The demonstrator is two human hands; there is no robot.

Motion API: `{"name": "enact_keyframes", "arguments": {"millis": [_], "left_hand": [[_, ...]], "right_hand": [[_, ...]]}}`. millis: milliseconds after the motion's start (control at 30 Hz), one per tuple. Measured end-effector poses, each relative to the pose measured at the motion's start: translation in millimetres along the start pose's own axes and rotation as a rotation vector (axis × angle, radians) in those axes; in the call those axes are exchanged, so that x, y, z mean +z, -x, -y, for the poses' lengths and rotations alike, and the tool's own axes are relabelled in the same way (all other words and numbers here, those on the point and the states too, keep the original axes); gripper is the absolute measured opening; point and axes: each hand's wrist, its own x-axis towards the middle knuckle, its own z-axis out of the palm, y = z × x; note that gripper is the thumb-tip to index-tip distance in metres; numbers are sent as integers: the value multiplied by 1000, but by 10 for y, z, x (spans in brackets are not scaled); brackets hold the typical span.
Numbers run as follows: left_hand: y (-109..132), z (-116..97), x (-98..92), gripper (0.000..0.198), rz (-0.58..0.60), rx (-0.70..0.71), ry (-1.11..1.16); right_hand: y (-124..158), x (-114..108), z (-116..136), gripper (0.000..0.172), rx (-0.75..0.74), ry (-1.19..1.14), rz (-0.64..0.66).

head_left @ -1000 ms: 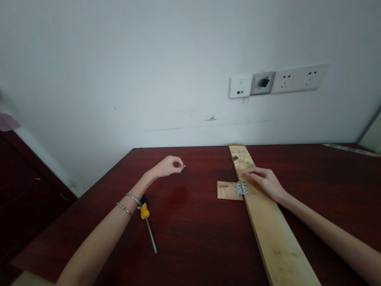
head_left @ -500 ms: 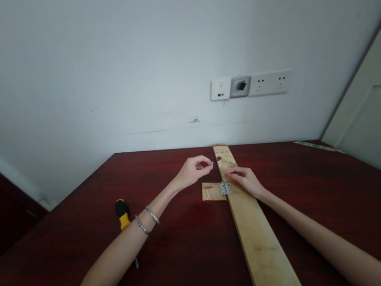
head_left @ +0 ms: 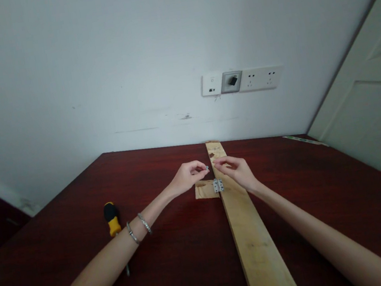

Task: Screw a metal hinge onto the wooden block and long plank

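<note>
Closer to the right hand (head_left: 238,172) than before, the left hand (head_left: 187,177) pinches a tiny silvery piece (head_left: 207,167) just beyond the hinge (head_left: 218,185), which bridges the wooden block (head_left: 205,190) and the plank (head_left: 256,245); whether the right (bent over the plank) grips anything, I cannot tell.

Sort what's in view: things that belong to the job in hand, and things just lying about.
Likely the job's:
- small metal piece, in the left hand
- hinge, near both hands
- small tan piece and long board, at the hinge
- screwdriver, probably, though unheld

Likely just about:
- patterned strip, far right
- wall sockets, fixed
</note>
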Motion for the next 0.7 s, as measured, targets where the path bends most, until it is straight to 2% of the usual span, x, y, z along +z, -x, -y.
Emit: {"name": "enact_keyframes", "arguments": {"millis": [200,500,700], "left_hand": [[5,-20,30,16,-9,24,16],[3,-18,23,17,-25,14,49],[-12,10,30,15,-40,14,73]], "right_hand": [[40,65,162,16,-100,16,51],[74,98,178,17,-212,70,46],[83,126,193,14,-199,30,20]]}}
